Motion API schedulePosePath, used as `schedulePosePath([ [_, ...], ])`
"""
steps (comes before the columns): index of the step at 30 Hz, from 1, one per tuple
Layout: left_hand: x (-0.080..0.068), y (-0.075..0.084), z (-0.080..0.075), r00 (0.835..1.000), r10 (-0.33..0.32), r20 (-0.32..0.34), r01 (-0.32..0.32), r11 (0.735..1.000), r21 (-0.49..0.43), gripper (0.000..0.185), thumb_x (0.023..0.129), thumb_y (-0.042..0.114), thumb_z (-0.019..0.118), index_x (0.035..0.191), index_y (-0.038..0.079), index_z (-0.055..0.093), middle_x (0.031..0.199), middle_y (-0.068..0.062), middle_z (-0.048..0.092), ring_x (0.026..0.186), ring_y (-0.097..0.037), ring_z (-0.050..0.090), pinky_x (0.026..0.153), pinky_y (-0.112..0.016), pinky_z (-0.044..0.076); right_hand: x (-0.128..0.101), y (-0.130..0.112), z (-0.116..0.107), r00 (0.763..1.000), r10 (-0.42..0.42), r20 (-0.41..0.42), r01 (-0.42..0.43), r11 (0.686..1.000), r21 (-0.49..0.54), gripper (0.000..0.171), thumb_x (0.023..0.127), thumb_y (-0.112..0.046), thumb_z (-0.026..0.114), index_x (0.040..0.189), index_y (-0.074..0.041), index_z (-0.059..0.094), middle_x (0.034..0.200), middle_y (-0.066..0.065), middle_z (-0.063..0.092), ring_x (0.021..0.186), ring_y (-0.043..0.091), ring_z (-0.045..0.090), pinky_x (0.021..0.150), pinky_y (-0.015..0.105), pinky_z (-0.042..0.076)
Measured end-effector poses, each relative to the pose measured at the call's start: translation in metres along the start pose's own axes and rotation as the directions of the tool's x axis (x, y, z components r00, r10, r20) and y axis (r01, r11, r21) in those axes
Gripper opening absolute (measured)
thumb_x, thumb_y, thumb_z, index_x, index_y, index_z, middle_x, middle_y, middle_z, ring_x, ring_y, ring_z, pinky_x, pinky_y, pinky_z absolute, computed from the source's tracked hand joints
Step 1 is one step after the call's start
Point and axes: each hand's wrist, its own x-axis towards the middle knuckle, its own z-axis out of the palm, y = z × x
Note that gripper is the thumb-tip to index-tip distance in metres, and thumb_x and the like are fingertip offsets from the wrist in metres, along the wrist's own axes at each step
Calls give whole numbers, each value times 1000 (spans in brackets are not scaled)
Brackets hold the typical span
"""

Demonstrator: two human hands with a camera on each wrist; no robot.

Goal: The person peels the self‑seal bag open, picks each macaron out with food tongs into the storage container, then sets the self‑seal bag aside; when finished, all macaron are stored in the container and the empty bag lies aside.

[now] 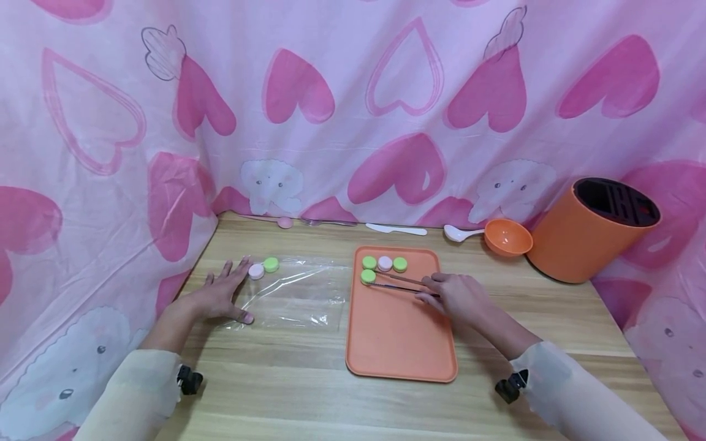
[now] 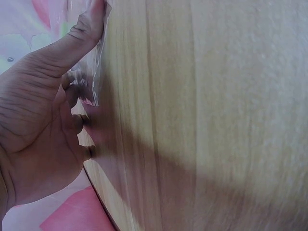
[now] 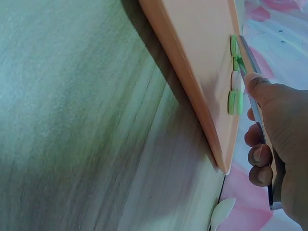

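- Far left to back and right: pink curtain (image 1: pixel 209 37), printed with hearts, some winged, and white fluffy characters.
- Your left hand (image 1: pixel 220 294) lies at the left end of a clear plastic bag (image 1: pixel 300 300), fingers spread wide and thumb well apart from them. The left wrist view has the thumb against the film.
- Just beyond your left fingertips, at the bag's back left corner: a pale pink macaron (image 1: pixel 256 271), and just right of it a green macaron (image 1: pixel 271 264). You cannot tell from here whether they lie on the film or inside it.
- Behind, along the curtain: a pink spoon (image 1: pixel 284 223), then a fork (image 1: pixel 329 222).
- Right of the bag, on the wood-grain table (image 1: pixel 265 380): an orange rectangular tray (image 1: pixel 399 343), long side running away from you.
- At the tray's back left, a row: left green macaron (image 1: pixel 369 263), pink macaron (image 1: pixel 385 263), right green macaron (image 1: pixel 399 264). In front of the row's left end sits the front green macaron (image 1: pixel 368 277).
- White knife (image 1: pixel 396 229) behind the tray.
- Your right hand (image 1: pixel 462 298) pinches metal tongs (image 1: pixel 401 288) between thumb and fingers. Tong arms stand apart, tips at the front green macaron; firm grip or light touch, cannot tell.
- Farther right: white spoon (image 1: pixel 455 234), handle toward an orange bowl (image 1: pixel 507 242).
- Far right: orange knife block (image 1: pixel 579 236), leaning, black slotted top.
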Motion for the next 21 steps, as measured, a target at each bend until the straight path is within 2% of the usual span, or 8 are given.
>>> schedulePosePath([
  [5,0,0,0,1000,-1,-5,1,1000,-2,152,75,49,100,177,6,-4,185,-25,-7,167,-59,-17,128,-84,-14,-2,0,3,1000,9,10,-9,1000,-14,38,99,-45,84,122,-15,84,91,1,76,63,12,63,63,34,65],
  [13,1,-1,1,1000,-1,-5,1,1000,-2,152,76,49,100,177,6,-5,186,-24,-8,167,-58,-18,128,-83,-15,-4,2,9,1000,3,-13,-3,1000,-9,37,99,-46,83,120,-16,84,96,1,77,65,12,67,63,35,66],
  [18,1,-2,1,1000,4,-5,-4,1000,-2,152,75,49,100,177,6,-5,186,-24,-8,167,-58,-18,127,-83,-15,-5,2,8,1000,24,-9,-24,1000,4,36,98,-46,85,120,-17,83,95,0,75,64,10,64,60,32,62],
  [21,1,-1,1,1000,5,-6,-5,1000,-2,153,75,49,100,177,6,-5,185,-24,-8,167,-58,-18,127,-83,-15,-5,1,5,999,39,-15,-39,999,10,39,98,-47,84,122,-16,83,98,3,78,68,14,69,63,36,65],
])
